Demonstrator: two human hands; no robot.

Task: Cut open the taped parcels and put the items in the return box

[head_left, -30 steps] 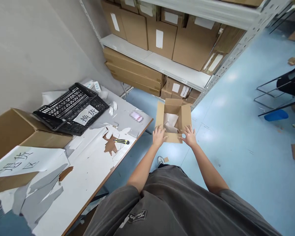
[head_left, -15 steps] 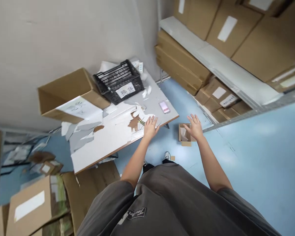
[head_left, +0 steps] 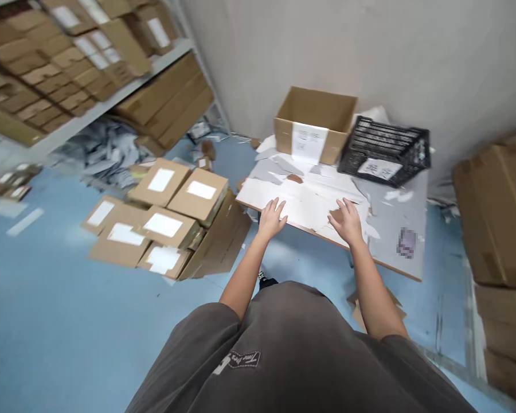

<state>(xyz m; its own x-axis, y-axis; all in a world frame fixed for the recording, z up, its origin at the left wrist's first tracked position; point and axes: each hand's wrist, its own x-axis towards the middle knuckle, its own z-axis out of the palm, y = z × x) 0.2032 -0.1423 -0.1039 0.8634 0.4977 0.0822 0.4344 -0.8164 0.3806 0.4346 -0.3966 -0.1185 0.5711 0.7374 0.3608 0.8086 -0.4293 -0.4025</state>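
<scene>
Left hand [head_left: 272, 218]: empty, fingers spread, over the near table [head_left: 395, 218] edge. Right hand [head_left: 348, 221]: empty, fingers apart, beside torn paper scraps [head_left: 309, 201]. Advice: plant palms flat clear of scraps.

A warehouse or parcel storeroom, by every sign. Metal shelves [head_left: 90, 109] along the left, packed with rows of brown cardboard boxes [head_left: 47, 74] bearing white labels. More labelled parcels [head_left: 161, 221] heaped on the blue floor [head_left: 55, 310], beside flattened cardboard [head_left: 223, 241]. Torn paper and packing scraps [head_left: 98, 155] drifted under the shelves. A work table [head_left: 395, 269] against the bare grey wall [head_left: 370, 51], strewn with ripped paper, carrying an open carton [head_left: 316, 123] and a black plastic crate [head_left: 384, 152], each with a printed sign. Further large cartons [head_left: 494, 212] stacked at the right. Nothing domestic anywhere: only stock, packaging and sorting bins.
</scene>
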